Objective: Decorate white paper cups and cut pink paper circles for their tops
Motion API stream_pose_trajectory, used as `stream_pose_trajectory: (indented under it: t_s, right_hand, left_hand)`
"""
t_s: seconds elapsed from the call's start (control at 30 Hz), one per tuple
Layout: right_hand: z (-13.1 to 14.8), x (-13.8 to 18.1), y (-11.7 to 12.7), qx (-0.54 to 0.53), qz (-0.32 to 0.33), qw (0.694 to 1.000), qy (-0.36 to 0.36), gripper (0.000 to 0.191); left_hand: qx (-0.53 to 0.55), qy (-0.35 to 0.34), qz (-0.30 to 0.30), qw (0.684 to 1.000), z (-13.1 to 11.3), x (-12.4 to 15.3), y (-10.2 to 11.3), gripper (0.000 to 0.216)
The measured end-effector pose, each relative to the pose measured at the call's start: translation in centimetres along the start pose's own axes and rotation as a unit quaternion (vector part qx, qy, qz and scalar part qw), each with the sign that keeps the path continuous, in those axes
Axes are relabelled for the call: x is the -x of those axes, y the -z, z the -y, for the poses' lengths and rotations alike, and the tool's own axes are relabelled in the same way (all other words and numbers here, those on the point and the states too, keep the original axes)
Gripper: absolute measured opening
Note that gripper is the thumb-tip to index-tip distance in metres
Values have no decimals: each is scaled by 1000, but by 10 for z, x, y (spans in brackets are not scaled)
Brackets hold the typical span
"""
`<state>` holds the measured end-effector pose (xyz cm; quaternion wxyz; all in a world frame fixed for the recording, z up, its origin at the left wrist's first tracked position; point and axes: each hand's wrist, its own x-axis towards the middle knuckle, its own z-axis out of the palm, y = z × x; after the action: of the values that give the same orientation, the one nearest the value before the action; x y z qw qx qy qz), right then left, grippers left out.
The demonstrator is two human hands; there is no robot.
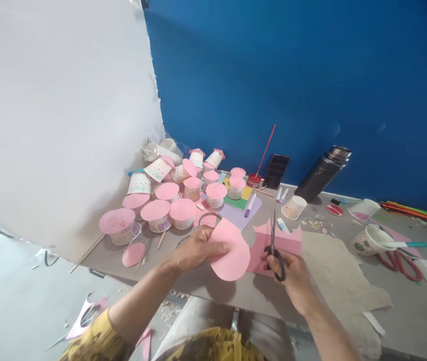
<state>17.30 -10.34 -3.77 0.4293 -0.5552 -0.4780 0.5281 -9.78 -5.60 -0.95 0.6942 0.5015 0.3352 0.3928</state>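
My left hand pinches a piece of pink paper with a mostly rounded outline, thumb on top. To its right, my right hand has its fingers in the handles of dark-handled scissors, the blades pointing up and away from me. Scissors and rounded piece are apart. Behind the scissors lies a pink sheet with a cut edge. Left of my hands stand several paper cups topped with pink discs, and one loose pink disc rests near the table's left edge.
A black flask and a phone stand by the blue wall. Red-handled scissors, a cup with a brush and a beige cloth-like sheet are at right. Markers and paper scraps lie mid-table.
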Motion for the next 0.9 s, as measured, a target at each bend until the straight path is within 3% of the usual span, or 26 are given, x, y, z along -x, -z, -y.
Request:
stream_pose_trajectory:
  t_s: [0.1, 0.2, 0.27, 0.43, 0.57, 0.63, 0.73, 0.9]
  right_hand:
    - [25, -17, -10, -70, 35, 996, 40, 66]
    - [50, -29, -22, -102, 82, 989, 64, 55]
    - [63, -38, -29, -94, 58, 992, 58, 47]
    - [70, -64, -36, -90, -105, 985, 106, 38]
    - [59, -76, -32, -107, -127, 980, 106, 45]
    - [52, -74, -27, -79, -80, 989, 99, 50]
    - [44, -63, -18, 2, 45, 995, 92, 63]
    - [37, -48, -1, 84, 194, 976, 51, 74]
  left_hand:
    - [-81, 22, 60, 995, -14, -10, -1, 30]
    - [-150, 38, 102, 983, -33, -22, -5, 25]
    - [-178, 36, 112, 977, -41, -33, -7, 22]
    - [-134, 21, 53, 989, -30, -58, -12, 27]
    - [12, 11, -21, 1000, -12, -69, -16, 38]
    - [85, 3, -44, 995, -10, -70, -15, 39]
    - [148, -25, -64, 987, -15, -68, -12, 42]
    - [205, -62, -70, 974, -20, -67, -10, 44]
